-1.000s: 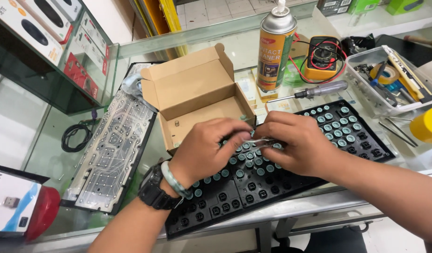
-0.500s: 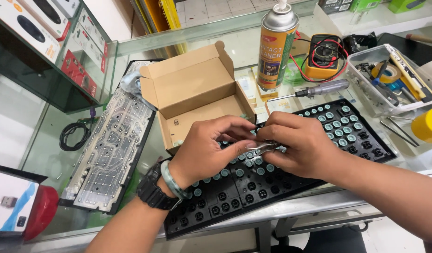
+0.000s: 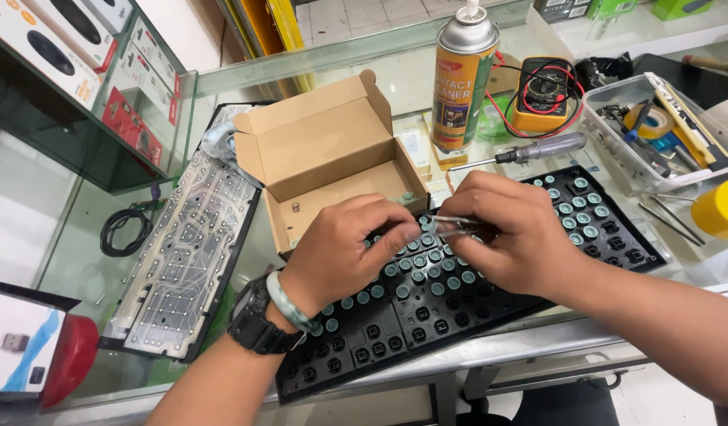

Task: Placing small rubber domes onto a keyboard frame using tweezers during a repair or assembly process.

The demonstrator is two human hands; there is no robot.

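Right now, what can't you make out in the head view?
- Tips of the tweezers: hidden between left hand and right hand.
- Keyboard frame middle: covered by both hands.
- Small parts in the cardboard box: too small.
- Yellow container: cut off by right edge.

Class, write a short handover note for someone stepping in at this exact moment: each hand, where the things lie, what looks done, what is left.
Left hand: fingertips down on the black keyboard frame, steadying it; holds nothing that shows.
Right hand: pinches metal tweezers, tips over the frame's middle.
Things: open cardboard box behind the frame; membrane sheet to the left; screwdriver and spray can behind.
Done: rubber domes sit across the upper rows.
Left: the lower rows have bare sockets.
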